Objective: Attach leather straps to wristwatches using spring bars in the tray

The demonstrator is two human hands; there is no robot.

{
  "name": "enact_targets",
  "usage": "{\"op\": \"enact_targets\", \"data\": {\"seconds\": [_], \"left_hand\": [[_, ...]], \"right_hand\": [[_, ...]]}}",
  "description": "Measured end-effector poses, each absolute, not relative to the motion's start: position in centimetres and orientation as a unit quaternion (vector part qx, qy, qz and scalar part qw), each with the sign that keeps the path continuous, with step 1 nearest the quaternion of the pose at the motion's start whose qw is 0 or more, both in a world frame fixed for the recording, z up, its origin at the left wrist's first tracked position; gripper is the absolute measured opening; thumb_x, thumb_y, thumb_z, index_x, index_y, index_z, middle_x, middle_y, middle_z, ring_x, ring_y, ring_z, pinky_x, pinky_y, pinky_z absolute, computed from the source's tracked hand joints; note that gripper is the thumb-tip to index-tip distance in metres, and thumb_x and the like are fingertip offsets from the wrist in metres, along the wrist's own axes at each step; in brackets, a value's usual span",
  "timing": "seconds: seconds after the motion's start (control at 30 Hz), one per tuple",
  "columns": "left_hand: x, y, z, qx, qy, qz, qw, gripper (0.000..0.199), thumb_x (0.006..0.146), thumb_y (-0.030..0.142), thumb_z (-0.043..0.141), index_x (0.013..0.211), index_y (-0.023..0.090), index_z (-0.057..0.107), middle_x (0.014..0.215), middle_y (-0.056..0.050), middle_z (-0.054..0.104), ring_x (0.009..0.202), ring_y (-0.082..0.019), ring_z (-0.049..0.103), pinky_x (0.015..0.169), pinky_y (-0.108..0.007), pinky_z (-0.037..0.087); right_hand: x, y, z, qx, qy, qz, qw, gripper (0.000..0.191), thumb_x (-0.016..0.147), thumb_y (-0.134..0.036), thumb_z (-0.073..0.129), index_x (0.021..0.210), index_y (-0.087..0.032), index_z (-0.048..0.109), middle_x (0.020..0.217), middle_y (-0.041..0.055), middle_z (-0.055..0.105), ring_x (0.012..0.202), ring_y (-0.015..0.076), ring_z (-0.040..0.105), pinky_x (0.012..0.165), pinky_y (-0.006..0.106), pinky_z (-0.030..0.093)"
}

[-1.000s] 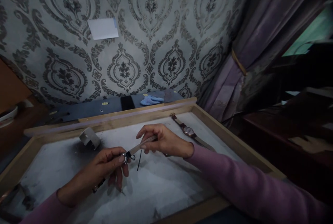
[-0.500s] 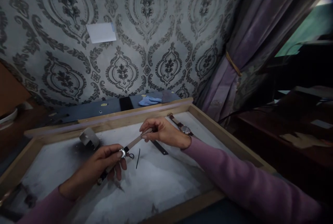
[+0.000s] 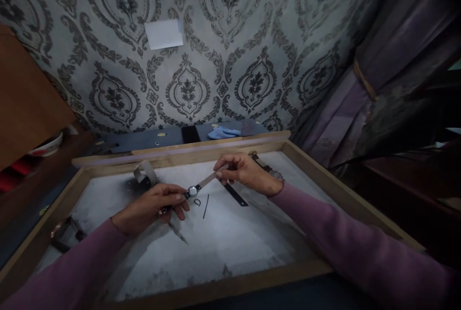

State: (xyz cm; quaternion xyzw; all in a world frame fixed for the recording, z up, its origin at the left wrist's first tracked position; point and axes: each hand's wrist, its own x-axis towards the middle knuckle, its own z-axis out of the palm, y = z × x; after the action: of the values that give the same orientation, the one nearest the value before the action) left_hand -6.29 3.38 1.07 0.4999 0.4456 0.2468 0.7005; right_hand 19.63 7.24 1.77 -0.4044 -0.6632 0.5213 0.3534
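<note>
A small wristwatch (image 3: 193, 191) with a round silver case is stretched between my two hands above the white work surface (image 3: 248, 243). My left hand (image 3: 158, 204) grips it by the strap beside the case, fingers closed. The free end of its pale strap is pinched between the thumb and fingers of my right hand (image 3: 245, 173). Under the watch lie a thin dark strip (image 3: 206, 207) and a small dark loop (image 3: 197, 202). A flat black strip with a hole (image 3: 236, 194) lies below my right hand. Beneath my left hand shows a slim pointed tool (image 3: 179, 233).
A wooden frame (image 3: 306, 163) borders the surface. Behind my right hand lies another watch (image 3: 275, 174); a grey curved band (image 3: 145, 173) stands at the back left. A brown-strapped item (image 3: 65, 235) lies front left. Beyond the frame rests a blue cloth (image 3: 223, 132).
My view has swung left, so things sit further right. My left hand has shifted along the watch, and the round case now shows more fully past its fingertips. My right hand still pinches the strap.
</note>
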Motion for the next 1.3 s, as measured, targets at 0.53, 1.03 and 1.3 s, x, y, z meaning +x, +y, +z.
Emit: {"op": "enact_targets", "data": {"seconds": [0.53, 1.03, 1.3], "left_hand": [[-7.2, 5.1, -0.3, 0.556, 0.517, 0.265, 0.594, 0.027, 0.060, 0.029, 0.074, 0.078, 0.014, 0.060, 0.065, -0.001, 0.064, 0.053, -0.013, 0.061, 0.039, -0.017, 0.036], [-5.8, 4.4, -1.7, 0.628, 0.520, 0.324, 0.480, 0.043, 0.061, 0.049, 0.075, 0.082, 0.014, 0.060, 0.054, -0.001, 0.063, 0.039, -0.013, 0.050, 0.042, -0.023, 0.038], [-4.6, 4.1, -1.1, 0.621, 0.501, 0.395, 0.456, 0.042, 0.060, 0.041, 0.072, 0.088, 0.017, 0.053, 0.078, -0.003, 0.058, 0.062, -0.020, 0.063, 0.044, -0.023, 0.043]], "right_hand": [[20.3, 8.4, 0.6, -0.431, -0.742, 0.453, 0.241, 0.010, 0.074, -0.020, 0.060, 0.079, -0.012, 0.060, 0.053, -0.0048, 0.055, 0.045, 0.0074, 0.050, 0.044, 0.018, 0.038], [19.0, 3.8, 1.9, -0.482, -0.844, 0.175, 0.158, 0.007, 0.076, -0.016, 0.066, 0.083, -0.016, 0.068, 0.079, 0.0034, 0.070, 0.073, 0.0153, 0.060, 0.058, 0.021, 0.033], [18.1, 3.4, 1.6, -0.476, -0.859, 0.147, 0.122, 0.013, 0.080, -0.025, 0.068, 0.090, -0.017, 0.068, 0.078, 0.0031, 0.072, 0.072, 0.0163, 0.064, 0.056, 0.022, 0.033]]}}
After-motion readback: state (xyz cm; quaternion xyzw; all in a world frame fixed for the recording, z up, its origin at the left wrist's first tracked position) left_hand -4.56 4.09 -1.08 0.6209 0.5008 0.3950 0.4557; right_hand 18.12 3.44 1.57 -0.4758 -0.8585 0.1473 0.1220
